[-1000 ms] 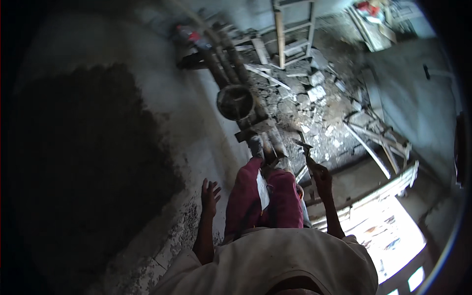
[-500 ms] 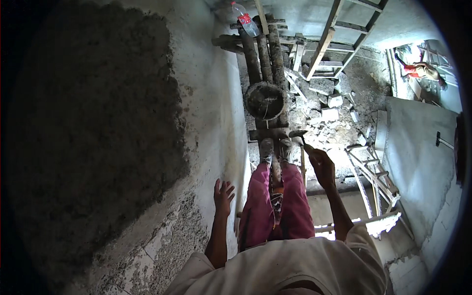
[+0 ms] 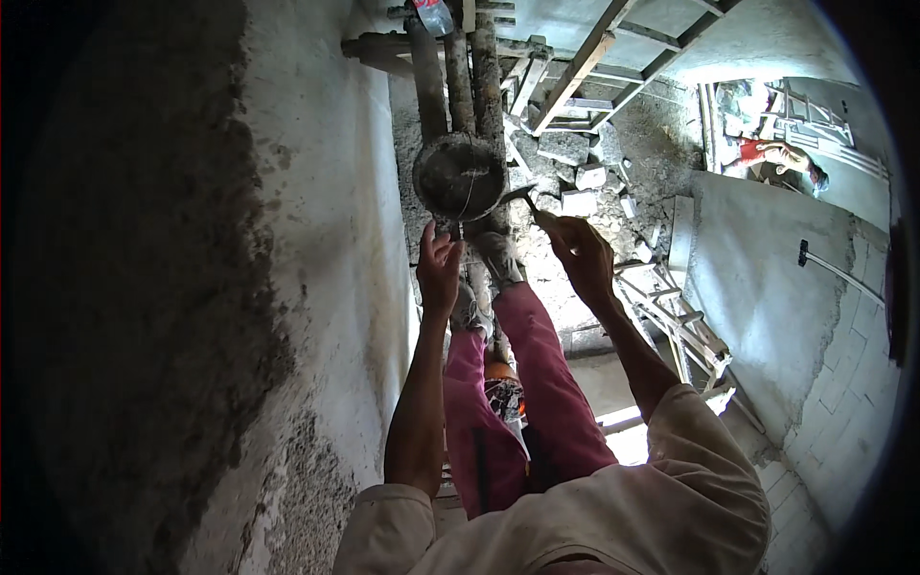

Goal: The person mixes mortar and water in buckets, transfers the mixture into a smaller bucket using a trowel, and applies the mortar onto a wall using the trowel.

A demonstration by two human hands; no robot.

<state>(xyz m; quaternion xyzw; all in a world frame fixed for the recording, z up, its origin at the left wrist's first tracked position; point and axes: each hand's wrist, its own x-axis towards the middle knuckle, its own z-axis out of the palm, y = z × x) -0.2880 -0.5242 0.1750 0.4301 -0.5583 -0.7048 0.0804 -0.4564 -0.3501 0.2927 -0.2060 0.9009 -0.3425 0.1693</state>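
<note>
A round dark bucket (image 3: 460, 177) with a thin handle rests on wooden poles (image 3: 428, 81) in front of my feet. It holds dark material, hard to make out in the shade. My left hand (image 3: 440, 271) is just short of the bucket's near rim, close to the handle's lower end. Its fingers are partly bent and apart, with nothing visibly gripped. To the right of the bucket, my right hand (image 3: 585, 254) is closed around the wooden handle of a trowel (image 3: 518, 195). The trowel's dark blade points toward the bucket's right rim.
A plastered wall (image 3: 326, 192) with a dark rough patch runs along my left. A bottle (image 3: 434, 16) lies on the far poles. Rubble (image 3: 580, 201) covers the floor below, near a wooden ladder (image 3: 585, 67) and trestle (image 3: 676, 326). A person (image 3: 781, 158) is beyond an opening at right.
I have stepped closer to the bucket, one foot ahead of the other. My left hand has come forward toward its rim, and my right hand has carried the trowel forward.
</note>
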